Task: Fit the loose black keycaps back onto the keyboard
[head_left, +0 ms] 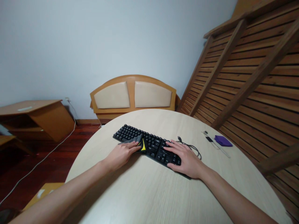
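Observation:
A black keyboard (153,144) lies at a slant on the round table, its right end nearer to me. My left hand (125,151) pinches a dark grey cloth with a yellow patch (143,145) against the keys, left of the keyboard's middle. Part of the cloth is hidden under the fingers. My right hand (185,158) is spread over the keyboard's right end, fingertips on the keys and thumb near the front edge. It covers part of the number pad. Beyond that hand, a black cable (195,148) with a USB plug lies loosely coiled.
On the table's (149,199) right side lie a purple pouch (223,141) and a thin white stick-like item (221,149), with a small black piece (209,139) on a cord. A wooden slatted frame (252,87) leans at the right. A padded headboard (132,96) stands behind.

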Available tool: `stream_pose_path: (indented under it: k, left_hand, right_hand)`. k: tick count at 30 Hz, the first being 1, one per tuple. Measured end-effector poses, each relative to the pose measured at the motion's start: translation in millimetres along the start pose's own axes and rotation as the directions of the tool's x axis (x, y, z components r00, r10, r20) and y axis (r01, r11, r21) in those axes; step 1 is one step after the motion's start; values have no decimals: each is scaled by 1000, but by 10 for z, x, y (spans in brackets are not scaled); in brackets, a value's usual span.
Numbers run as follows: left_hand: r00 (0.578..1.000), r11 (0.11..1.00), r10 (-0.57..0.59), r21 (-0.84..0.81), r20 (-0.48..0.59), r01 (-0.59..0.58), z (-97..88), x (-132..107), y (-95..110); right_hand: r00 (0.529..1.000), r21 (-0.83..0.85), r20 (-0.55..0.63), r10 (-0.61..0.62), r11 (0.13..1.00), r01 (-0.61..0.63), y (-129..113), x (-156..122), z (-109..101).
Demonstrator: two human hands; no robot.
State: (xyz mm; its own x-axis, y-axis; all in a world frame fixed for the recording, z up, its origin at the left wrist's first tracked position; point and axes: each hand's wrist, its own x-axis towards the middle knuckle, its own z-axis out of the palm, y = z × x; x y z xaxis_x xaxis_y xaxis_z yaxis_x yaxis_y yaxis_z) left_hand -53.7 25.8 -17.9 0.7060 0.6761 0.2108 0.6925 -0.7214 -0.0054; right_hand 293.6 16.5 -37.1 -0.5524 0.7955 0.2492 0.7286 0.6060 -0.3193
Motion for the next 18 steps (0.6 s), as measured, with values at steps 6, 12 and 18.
stream_pose_path:
  k: [6, 12, 18]
  left_hand:
    - [989, 990, -132, -46, -59, 130, -198, 88, -72]
    - [945, 961, -273, -16, -182, 275, -124, 627, -112]
    - [974, 979, -201, 5, -105, 203, 188, 918, 0]
  right_hand:
    - [1000, -16, 7, -4, 1000, 5, -2, 5, -5]
    - [1000, -3, 2, -10, 1000, 10, 5, 0, -9]
    - [1000, 3, -6, 7, 1000, -7, -17, 2, -20]
